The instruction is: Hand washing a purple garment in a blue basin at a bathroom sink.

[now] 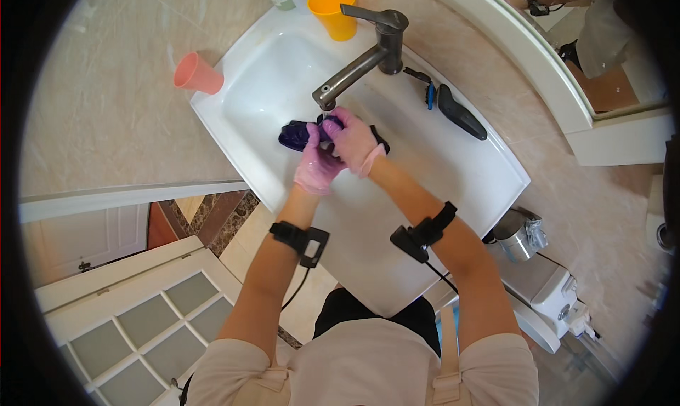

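Observation:
In pink translucent gloves, both my hands hold a wet dark purple cloth (294, 136) over the basin of a white sink (255, 61). My left hand (320, 164) grips the cloth's near side, its thumb pointing up. My right hand (353, 140) is closed on the part just below the spout of the grey metal faucet (356, 74), where some water seems to run. A darker end of the cloth shows right of my right hand. Its exact kind is unclear, since the fingers cover its middle.
A pink cup (199, 74) stands at the sink's left corner, a yellow cup (333, 13) behind the basin beside bottles. Right of the faucet lie a blue-and-black razor (429, 94) and a black handled object (461, 112). A mirror cabinet (579, 108) juts out at the right.

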### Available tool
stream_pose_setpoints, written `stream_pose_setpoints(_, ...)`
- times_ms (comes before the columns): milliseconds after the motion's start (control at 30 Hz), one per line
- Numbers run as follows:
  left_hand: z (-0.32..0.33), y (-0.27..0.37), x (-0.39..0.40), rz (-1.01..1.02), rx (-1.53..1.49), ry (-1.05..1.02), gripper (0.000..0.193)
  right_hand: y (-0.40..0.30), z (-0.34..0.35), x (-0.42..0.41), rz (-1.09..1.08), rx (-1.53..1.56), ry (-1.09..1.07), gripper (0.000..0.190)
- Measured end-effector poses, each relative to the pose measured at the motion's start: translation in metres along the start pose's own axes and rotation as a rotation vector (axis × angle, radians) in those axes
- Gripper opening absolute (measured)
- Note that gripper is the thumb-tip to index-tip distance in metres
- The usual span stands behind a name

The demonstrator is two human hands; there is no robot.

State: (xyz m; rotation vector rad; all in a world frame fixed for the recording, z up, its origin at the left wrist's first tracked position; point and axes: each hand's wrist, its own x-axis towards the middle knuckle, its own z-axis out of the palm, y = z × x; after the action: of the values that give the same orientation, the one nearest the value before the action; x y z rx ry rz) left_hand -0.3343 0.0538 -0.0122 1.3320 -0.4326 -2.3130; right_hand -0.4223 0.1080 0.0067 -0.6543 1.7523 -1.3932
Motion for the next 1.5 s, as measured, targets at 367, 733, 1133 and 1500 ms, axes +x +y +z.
stream_pose_setpoints(367, 0.018, -0.001, -0.002, -0.065, -0.152, -0.492, 0.021, 0.054, -0.020, 0.047, 0.037, 0.025, -0.032, 0.020)
stream_pose_setpoints(733, -0.001, 0.010, 0.005, 0.391, 0.678, -0.157, 0.038, 0.059, -0.033, 0.035, 0.017, 0.043, 0.068, 0.026)
stream_pose_setpoints(1133, -0.015, 0.035, -0.019, 0.465, 0.943, -0.184, 0.021, 0.053, -0.047, 0.016, -0.065, -0.385, -0.385, 0.055)
stream_pose_setpoints(1500, -0.023, 0.036, -0.028, 0.158, -0.319, -0.499, 0.043, 0.035, 0.008, 0.005, 0.223, 0.717, -0.216, 0.035)
